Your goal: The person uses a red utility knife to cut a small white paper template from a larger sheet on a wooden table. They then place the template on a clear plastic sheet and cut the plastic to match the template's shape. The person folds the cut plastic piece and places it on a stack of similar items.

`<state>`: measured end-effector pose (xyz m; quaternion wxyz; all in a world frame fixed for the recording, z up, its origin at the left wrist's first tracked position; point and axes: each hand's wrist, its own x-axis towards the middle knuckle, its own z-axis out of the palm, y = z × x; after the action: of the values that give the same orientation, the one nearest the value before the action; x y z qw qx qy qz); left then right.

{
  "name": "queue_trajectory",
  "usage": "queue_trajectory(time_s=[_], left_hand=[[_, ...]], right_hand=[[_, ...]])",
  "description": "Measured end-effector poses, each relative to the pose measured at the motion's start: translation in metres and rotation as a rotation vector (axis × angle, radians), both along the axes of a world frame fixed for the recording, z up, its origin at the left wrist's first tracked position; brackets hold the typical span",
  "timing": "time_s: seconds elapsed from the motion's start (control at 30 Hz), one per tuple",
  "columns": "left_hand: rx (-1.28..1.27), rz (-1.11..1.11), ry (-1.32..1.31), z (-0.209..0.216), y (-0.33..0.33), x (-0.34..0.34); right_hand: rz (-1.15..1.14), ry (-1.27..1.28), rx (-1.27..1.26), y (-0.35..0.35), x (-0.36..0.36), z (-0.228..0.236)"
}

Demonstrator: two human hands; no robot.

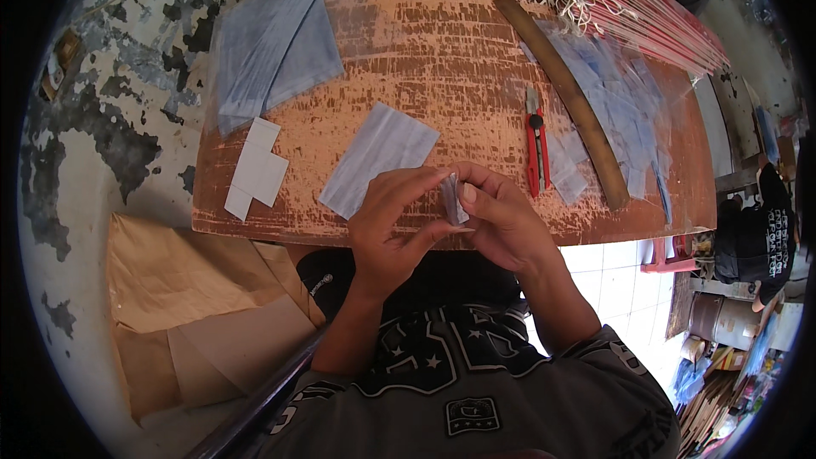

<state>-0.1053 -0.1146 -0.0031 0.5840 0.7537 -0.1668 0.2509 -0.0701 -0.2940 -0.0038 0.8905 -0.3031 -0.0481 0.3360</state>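
Near the table's front edge, my left hand (389,219) and my right hand (508,219) meet around a small folded grey-white piece (456,204). The fingers of both hands pinch it; its exact kind does not show. Just beyond my left hand lies a flat grey-blue striped rectangular sheet (379,158). Farther left there is a white cut-out card (257,168) with stepped edges. To the right of my right hand, a red utility knife (535,149) rests on the table with its blade end pointing away.
On the worn brown table (442,51), large grey-blue sheets (285,55) lie far left. A curved-looking wooden strip (565,93) lies beside scattered bluish clear pieces (625,102). Red sticks with white strings (633,13) fill the far right corner. Brown paper (195,280) stands lower left.
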Motion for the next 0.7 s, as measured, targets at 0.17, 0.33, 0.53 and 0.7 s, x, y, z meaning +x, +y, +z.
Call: queue_trajectory(time_s=[0.17, 0.33, 0.53, 0.7], left_hand=[[-0.023, -0.082, 0.006, -0.005, 0.002, -0.001], [-0.087, -0.113, 0.024, -0.008, 0.002, -0.001], [-0.105, -0.127, 0.008, -0.007, 0.002, 0.0], [0.07, -0.04, -0.018, 0.001, 0.003, 0.001]], right_hand=[[0.018, 0.027, 0.032, 0.0, 0.0, 0.0], [0.018, 0.045, 0.065, 0.0, -0.001, 0.0], [0.019, 0.02, 0.02, -0.001, -0.002, 0.005], [-0.057, -0.079, -0.091, 0.0, -0.005, 0.012]])
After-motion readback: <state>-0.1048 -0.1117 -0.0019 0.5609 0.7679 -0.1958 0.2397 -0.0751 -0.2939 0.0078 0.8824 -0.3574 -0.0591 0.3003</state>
